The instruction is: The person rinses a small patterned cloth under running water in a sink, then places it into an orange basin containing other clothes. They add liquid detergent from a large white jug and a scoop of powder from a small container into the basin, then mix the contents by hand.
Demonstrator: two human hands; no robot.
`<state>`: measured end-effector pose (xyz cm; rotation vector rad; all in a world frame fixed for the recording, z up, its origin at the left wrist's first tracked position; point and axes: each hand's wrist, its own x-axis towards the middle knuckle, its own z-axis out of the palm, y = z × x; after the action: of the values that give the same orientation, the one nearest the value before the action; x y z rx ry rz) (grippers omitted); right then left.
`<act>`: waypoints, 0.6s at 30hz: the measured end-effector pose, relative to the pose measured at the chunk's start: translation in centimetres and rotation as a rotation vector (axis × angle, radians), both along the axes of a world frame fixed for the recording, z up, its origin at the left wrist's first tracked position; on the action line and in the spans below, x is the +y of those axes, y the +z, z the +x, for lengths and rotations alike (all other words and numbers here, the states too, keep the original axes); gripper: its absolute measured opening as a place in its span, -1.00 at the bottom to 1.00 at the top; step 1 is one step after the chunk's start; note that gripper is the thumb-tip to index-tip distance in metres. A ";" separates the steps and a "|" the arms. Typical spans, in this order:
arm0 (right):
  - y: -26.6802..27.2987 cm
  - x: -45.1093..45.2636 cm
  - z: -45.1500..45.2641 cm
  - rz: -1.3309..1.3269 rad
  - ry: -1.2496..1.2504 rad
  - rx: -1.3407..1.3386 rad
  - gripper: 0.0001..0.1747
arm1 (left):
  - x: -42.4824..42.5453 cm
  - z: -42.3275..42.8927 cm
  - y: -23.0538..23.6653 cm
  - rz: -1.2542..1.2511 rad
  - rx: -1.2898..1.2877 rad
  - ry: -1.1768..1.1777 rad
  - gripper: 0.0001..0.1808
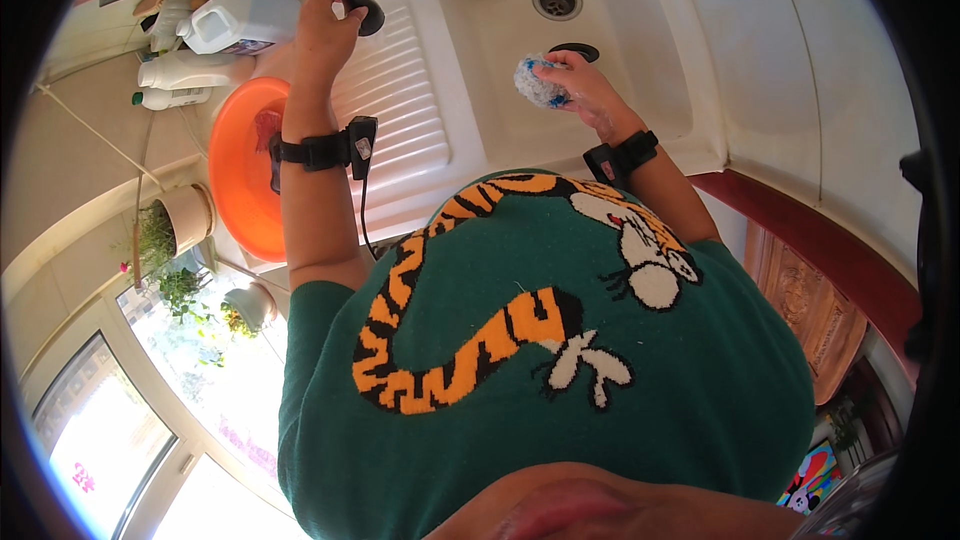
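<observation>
My left hand is wrapped around a black handle-shaped item with a white and yellow top, held over the sink's ribbed drainboard. Its exact kind is unclear. Over the basin of the white sink, a fluffy white-and-blue scrubber is gripped by my right hand. Part of a black disc shows just beyond my right fingers. Farther off in the basin lies the metal drain. Both wrists wear black strapped devices.
An orange basin stands left of the drainboard, partly behind my left forearm. White plastic jugs and bottles line the left side. Potted plants sit near the bright window. A tiled wall borders the sink's right side.
</observation>
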<state>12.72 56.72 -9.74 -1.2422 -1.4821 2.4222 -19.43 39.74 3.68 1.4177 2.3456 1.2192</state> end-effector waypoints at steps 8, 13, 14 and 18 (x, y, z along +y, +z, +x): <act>0.2 -0.8 -1.3 -0.011 0.009 0.019 -0.38 | 1.0 2.7 -0.4 0.099 -0.135 0.036 -0.61; 1.0 -1.2 -1.9 -0.053 0.018 0.043 -0.30 | 2.6 4.1 -1.7 0.302 -0.230 0.052 -0.63; 1.2 -1.2 -1.9 -0.055 0.020 0.047 -0.31 | 2.9 4.1 -1.9 0.339 -0.251 0.051 -0.66; 1.3 -1.2 -1.9 -0.048 0.038 0.081 -0.31 | 3.3 4.5 -2.3 0.365 -0.247 0.083 -0.67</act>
<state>10.83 55.50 -8.48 -1.1201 -1.4479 2.5146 -14.96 43.01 1.36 1.1813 2.1087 1.8042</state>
